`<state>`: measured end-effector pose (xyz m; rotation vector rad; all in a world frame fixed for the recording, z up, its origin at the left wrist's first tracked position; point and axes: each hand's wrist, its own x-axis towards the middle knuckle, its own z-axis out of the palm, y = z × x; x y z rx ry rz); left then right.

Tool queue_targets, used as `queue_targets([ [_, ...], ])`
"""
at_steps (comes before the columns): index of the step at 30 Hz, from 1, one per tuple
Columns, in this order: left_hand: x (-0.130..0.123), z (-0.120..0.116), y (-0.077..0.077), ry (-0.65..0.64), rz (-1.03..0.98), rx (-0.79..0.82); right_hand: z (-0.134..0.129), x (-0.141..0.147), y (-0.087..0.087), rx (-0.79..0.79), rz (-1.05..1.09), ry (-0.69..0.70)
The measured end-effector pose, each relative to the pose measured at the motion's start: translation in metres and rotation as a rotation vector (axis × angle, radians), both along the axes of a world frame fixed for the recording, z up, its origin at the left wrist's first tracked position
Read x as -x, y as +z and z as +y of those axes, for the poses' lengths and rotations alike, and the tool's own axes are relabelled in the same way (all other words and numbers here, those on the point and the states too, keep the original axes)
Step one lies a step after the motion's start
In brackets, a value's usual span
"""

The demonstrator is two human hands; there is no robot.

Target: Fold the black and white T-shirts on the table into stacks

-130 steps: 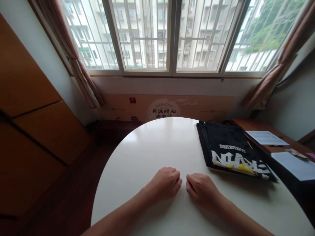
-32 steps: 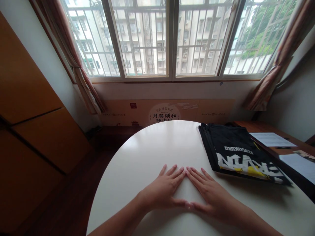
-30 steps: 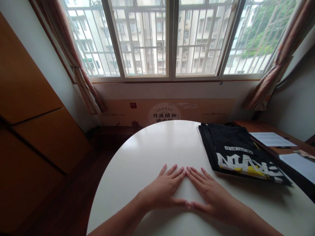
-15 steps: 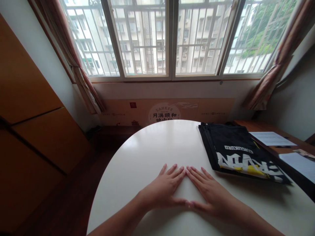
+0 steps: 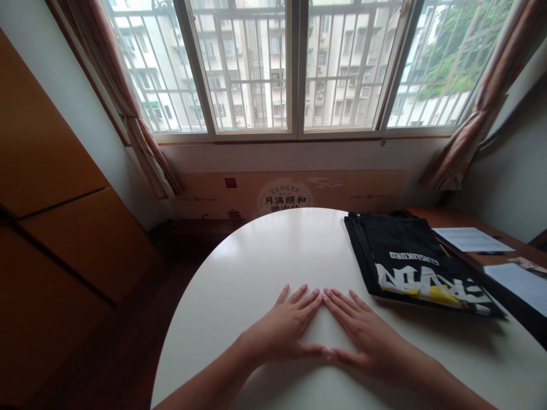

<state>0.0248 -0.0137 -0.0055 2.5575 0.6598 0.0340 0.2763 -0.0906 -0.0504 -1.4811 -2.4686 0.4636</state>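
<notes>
- Daylight comes through the barred window (image 5: 294, 68), the main source, and the buildings outside look pale and slightly washed out.
- Soft glare lies across the far half of the round white table (image 5: 239, 273).
- Faint, diffuse shadows fall around the left hand (image 5: 282, 330) and right hand (image 5: 367, 336).
- The wooden panels (image 5: 55, 171) sit in dim shade.
- Wide-angle distortion bends the frame's edges; nothing is badly blurred.
</notes>
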Motion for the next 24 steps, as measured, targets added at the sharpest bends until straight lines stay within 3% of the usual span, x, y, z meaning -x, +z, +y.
queue_targets([
  [24,-0.003,-0.001,0.003,0.008,0.010,0.002,0.000,0.004,0.010,0.047,-0.020,-0.022],
])
